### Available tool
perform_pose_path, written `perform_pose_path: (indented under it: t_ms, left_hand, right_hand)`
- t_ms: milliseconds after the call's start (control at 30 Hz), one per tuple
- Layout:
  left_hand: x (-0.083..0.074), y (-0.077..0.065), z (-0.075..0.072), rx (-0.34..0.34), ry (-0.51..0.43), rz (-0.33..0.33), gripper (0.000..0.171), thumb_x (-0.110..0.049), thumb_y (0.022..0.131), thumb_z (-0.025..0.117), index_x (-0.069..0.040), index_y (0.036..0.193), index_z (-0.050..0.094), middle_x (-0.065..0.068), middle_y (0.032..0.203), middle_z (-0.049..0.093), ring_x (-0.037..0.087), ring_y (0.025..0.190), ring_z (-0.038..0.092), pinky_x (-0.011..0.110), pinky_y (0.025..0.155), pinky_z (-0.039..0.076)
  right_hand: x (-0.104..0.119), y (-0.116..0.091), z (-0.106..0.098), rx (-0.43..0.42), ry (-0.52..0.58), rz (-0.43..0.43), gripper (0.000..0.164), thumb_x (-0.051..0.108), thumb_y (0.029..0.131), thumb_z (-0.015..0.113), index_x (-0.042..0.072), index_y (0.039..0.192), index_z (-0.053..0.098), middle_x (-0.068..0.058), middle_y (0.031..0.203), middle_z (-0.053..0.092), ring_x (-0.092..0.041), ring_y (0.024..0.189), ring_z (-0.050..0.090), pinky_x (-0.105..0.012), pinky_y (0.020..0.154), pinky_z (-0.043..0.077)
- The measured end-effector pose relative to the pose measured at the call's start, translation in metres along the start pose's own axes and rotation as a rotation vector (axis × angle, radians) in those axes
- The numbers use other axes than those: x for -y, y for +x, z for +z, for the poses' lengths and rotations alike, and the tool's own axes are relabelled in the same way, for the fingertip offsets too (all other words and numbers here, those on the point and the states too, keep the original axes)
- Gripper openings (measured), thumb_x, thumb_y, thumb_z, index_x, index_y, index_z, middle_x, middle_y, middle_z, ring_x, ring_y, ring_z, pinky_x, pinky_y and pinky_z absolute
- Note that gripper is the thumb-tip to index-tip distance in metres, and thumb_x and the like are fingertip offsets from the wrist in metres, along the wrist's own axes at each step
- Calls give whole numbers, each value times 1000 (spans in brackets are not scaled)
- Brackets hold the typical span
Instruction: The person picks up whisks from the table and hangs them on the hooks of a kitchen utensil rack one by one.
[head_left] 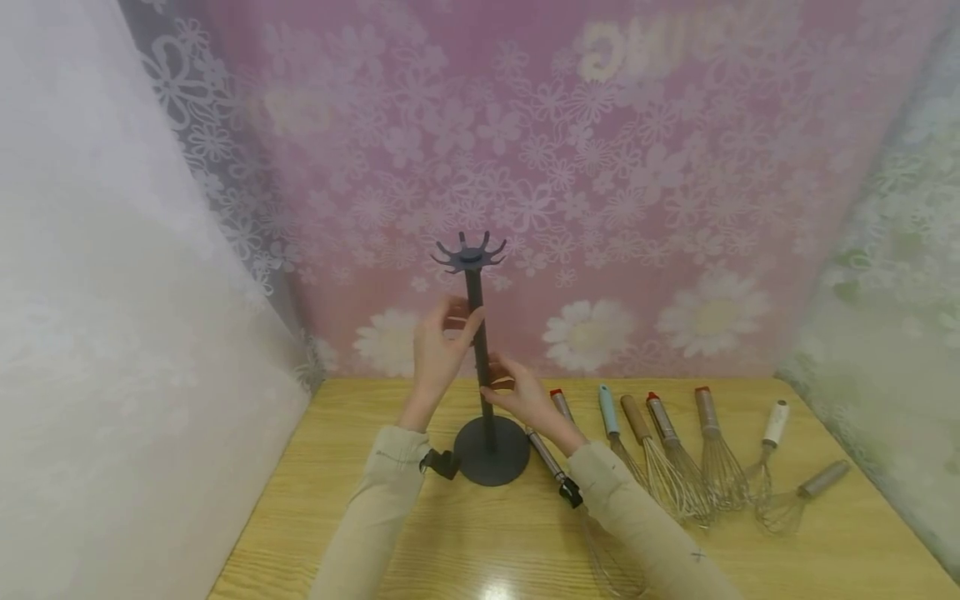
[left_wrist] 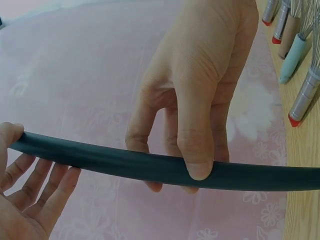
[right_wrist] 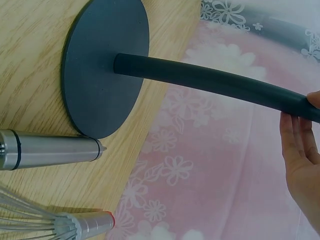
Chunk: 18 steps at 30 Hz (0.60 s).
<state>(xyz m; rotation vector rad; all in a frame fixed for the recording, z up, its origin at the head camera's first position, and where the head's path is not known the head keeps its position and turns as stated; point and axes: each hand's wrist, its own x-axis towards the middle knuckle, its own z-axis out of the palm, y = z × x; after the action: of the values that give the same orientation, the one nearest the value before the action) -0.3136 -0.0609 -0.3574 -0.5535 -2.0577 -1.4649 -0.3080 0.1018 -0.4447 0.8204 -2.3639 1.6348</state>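
A dark utensil stand [head_left: 481, 358] rises from the wooden table on a round base, its ring of curved hooks at the top. My left hand [head_left: 441, 346] holds the pole in its upper part, thumb in front and fingers behind. Lower down, my right hand [head_left: 525, 396] pinches the same pole between thumb and fingers. The left wrist view shows the right hand [left_wrist: 192, 90] with its thumb pressed on the pole [left_wrist: 100, 157], and the left hand [left_wrist: 35, 195] at the lower left. In the right wrist view the round base [right_wrist: 100, 75] lies flat on the table.
A metal-handled whisk [head_left: 546, 454] lies right beside the base, partly under the right forearm. Several more whisks spread to the right, including a light blue-handled one [head_left: 608, 410], a brown-handled one [head_left: 634, 417] and a white-handled one [head_left: 776, 422]. Flowered pink cloth [head_left: 525, 167] hangs behind the table.
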Motion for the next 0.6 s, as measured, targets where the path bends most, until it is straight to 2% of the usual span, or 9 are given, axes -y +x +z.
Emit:
perform_pose_path:
  t_ms: [400,600]
  left_hand:
    - [-6,0,9,11,-6,-4,21,-28,97,72,-9,106,68,9,100,72,23,86,71,35,69,62]
    - [-6,0,14,17,-17,8,19,-26,96,73,-10,105,68,8,98,73,25,85,72,34,68,62]
  right_hand:
    - [-4,-7,-7,-24,-2,21,45,-2,92,72,4,134,57,-16,114,67,-33,107,65,-46,95,55]
    - [-9,-9,-10,-40,1,-25,42,-3,91,72,3,131,58,-20,112,68,-36,105,66,-50,92,56]
